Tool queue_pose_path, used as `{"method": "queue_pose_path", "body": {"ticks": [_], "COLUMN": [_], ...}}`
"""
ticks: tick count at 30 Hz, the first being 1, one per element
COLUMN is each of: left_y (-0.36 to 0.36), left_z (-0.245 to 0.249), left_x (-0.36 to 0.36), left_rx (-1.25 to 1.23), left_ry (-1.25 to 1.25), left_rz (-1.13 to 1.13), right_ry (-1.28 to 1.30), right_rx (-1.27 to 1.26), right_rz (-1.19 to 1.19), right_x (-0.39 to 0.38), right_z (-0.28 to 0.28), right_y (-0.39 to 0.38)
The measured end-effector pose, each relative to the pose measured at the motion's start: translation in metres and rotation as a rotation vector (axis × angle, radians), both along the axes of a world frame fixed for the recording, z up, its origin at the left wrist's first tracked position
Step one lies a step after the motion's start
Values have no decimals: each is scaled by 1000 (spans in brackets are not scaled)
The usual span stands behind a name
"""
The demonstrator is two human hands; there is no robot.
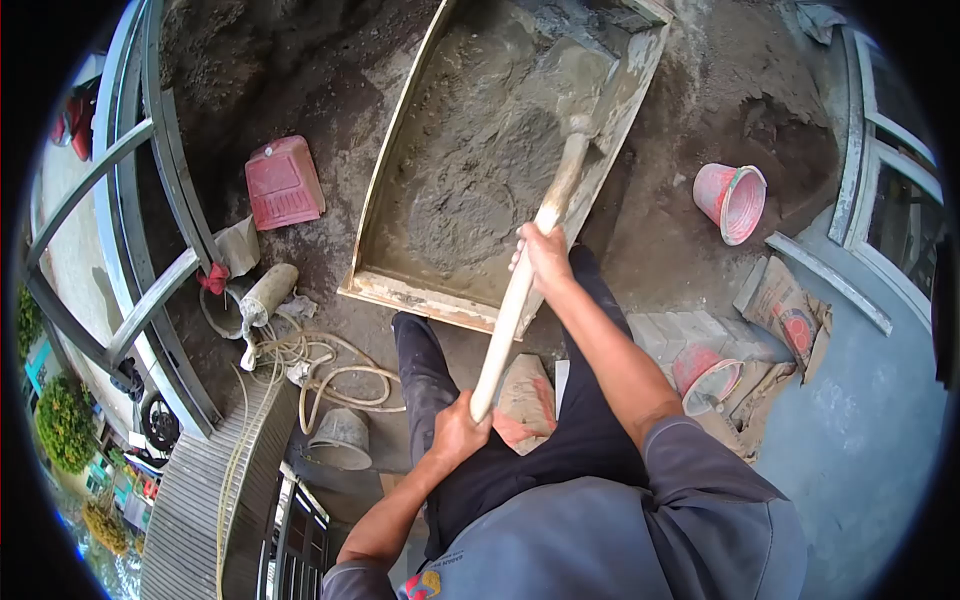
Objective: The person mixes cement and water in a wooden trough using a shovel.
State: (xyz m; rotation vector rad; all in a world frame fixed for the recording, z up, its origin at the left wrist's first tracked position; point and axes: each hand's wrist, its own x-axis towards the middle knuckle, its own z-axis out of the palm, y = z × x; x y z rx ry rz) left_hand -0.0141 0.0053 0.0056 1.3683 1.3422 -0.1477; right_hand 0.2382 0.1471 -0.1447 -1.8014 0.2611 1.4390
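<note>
A long pale wooden handle [520,270] slants across my view, part of a mortar-caked hoe. My left hand [461,432] is wrapped round its lower end, close to my thighs. Farther up the shaft, my right hand [543,258] grips it near the tray's side. The hoe's blade [575,75] rests in the upper right of a wooden mixing trough [385,285], coated in wet mortar, so its edges are hard to make out. Grey mortar [470,200] lies heaped and smeared over the trough's floor, with watery patches around it.
A red plastic basin [284,182] lies left of the trough, above a coiled hose [330,375] and a grey bucket [338,440]. To the right are a red bucket [728,200] on its side, stacked blocks [690,333], another red bucket [705,375] and torn cement bags [785,310].
</note>
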Motion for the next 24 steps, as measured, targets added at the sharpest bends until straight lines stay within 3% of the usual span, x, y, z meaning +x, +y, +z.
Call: {"method": "queue_pose_path", "body": {"ticks": [5,11,18,24], "left_y": [100,189,145,77], "left_z": [-55,-116,-51,-12], "left_x": [182,323,296,198], "left_rx": [12,27,-113,-198], "left_ry": [-161,-189,-59,83], "left_rz": [63,198,183,161], "right_ry": [-304,-317,-120,64], "right_rx": [128,75,-106,-160], "right_rz": [152,341,426,225], "right_x": [177,303,252,128], "right_z": [-57,-148,-147,-166], "right_y": [126,234,156,40]}}
